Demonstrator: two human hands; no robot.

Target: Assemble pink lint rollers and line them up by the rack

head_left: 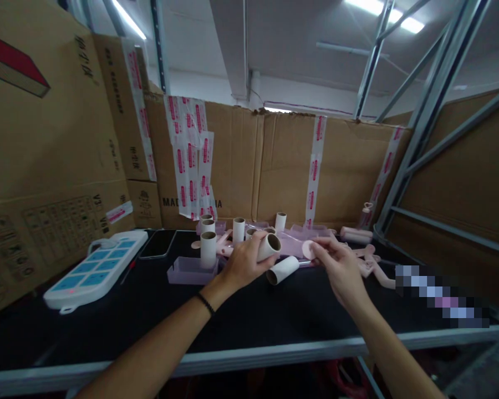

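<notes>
My left hand [247, 259] is wrapped round a white cardboard tube [268, 248], its open brown end tilted up towards me. Between the thumb and fingers of my right hand [336, 260] is a small pale pink disc [307, 249], held a little to the right of the tube. Just below lies another cardboard tube [283, 270] on its side. Several more tubes stand upright behind and left of my left hand, one of them [208, 249] by a lilac plastic tray [187, 272]. Pink and lilac plastic parts [291, 244] lie behind both hands.
A white power strip [95, 271] with blue sockets and a phone [158, 244] lie at the left. Cardboard walls [237, 160] enclose the back and sides. A metal edge [274, 354] runs along the front, and a metal post [424, 122] rises at the right.
</notes>
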